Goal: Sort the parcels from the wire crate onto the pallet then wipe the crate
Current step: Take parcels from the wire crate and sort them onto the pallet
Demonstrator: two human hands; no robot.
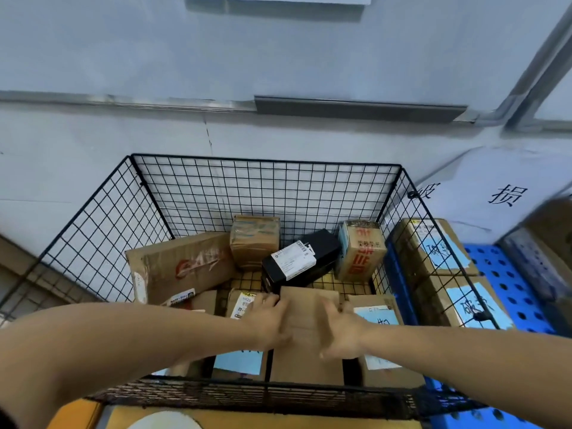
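Near centre of the wire crate (216, 193), the left hand (268, 317) and right hand (340, 331), fingers straight and released, flank a plain brown parcel (306, 363). Blue handwritten notes (376, 315) on the parcels beside it are too blurred to read. Farther in, a black box (298, 261) bears a white shipping label. To the right, the blue pallet (510, 283) carries two blue-noted parcels (433, 252). A sheet (483, 193) on the grey wall (278, 57) reads "损".

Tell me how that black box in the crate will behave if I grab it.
The black box looks stiff, with sharp straight edges. It lies tilted, so it may drop flat when nudged. Its smooth sides could be slippery.
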